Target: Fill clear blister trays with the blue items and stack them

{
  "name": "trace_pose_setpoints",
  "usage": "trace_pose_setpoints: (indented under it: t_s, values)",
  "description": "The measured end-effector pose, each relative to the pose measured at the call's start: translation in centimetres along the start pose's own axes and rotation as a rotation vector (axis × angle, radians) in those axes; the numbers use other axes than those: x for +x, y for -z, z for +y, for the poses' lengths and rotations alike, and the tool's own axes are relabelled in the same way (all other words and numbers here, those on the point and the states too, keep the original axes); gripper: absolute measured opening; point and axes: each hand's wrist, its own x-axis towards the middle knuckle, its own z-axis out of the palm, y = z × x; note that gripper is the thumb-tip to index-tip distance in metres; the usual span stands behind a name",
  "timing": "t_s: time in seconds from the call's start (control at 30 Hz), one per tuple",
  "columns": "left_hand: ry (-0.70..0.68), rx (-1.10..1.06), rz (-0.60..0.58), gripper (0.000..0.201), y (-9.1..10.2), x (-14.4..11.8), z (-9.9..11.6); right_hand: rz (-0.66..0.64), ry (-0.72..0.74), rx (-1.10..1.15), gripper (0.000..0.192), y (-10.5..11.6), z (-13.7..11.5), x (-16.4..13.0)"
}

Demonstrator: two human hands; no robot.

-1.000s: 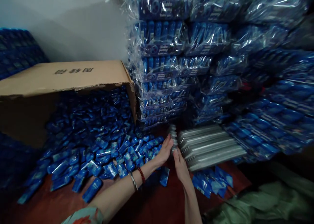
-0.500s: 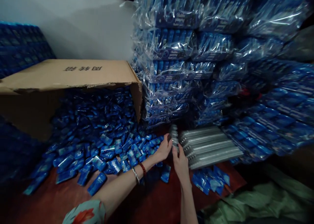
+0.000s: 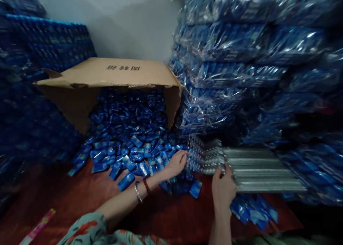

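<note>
A clear ridged plastic tray (image 3: 206, 157), blurred by motion, stretches between my hands. My left hand (image 3: 177, 163) is closed on the tray's left edge, fingers bent. At the tray's right end, my right hand (image 3: 223, 187) pinches the near corner, just beside a stack of nested clear trays (image 3: 264, 170). To the left of the hands, many small blue packs (image 3: 143, 168) lie in a heap that spills from a cardboard box. One blue pack (image 3: 195, 188) rests on the red tabletop (image 3: 171, 225) between my forearms.
The cardboard box (image 3: 139, 71) lies open toward me, its top printed. Film-wrapped bundles of blue packs (image 3: 227, 73) are piled high behind the trays. More blue packs (image 3: 50, 41) stand at left. Blue pouches (image 3: 254, 211) lie below the tray stack; a pink strip (image 3: 39, 227) sits front left.
My hands have moved apart, and the tray, edge-on before, now spreads flat between them. The view has turned left, so everything appears farther right.
</note>
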Motion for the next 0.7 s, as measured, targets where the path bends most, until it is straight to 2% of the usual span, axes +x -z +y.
trace_pose_setpoints:
  t_s: [0.07,0.13,0.2,0.27,0.37,0.47,0.57,0.7]
  values:
    - [-0.020,0.025,0.016,0.030,3.4,-3.5,0.3,0.008,0.012,-0.001,0.062,0.5,-0.3,-0.8]
    - [-0.051,0.138,0.007,0.028,7.0,-7.5,0.8,0.096,0.062,0.017,0.066,0.8,-0.4,-1.9]
    - [-0.058,0.347,-0.087,0.026,10.1,-11.7,1.2,0.210,0.144,0.052,0.068,0.6,-0.3,-3.2]
    - [-0.040,0.556,-0.177,0.026,12.2,-15.9,1.3,0.226,0.269,0.114,0.064,-0.3,-0.1,-4.7]
    - [-0.049,0.744,-0.354,0.025,13.0,-21.1,0.9,0.020,0.438,0.173,0.061,-3.0,-0.1,-6.9]
    - [-0.062,0.775,-0.457,0.023,12.6,-24.3,-0.4,-0.132,0.487,0.092,0.062,-6.2,-1.0,-8.8]
    - [-0.072,0.749,-0.456,0.021,12.2,-25.8,-2.1,-0.132,0.530,0.036,0.059,-8.1,-2.6,-10.0]
    - [-0.018,0.744,-0.417,0.017,11.9,-26.3,-3.3,-0.080,0.672,0.098,0.049,-8.4,-5.0,-10.3]
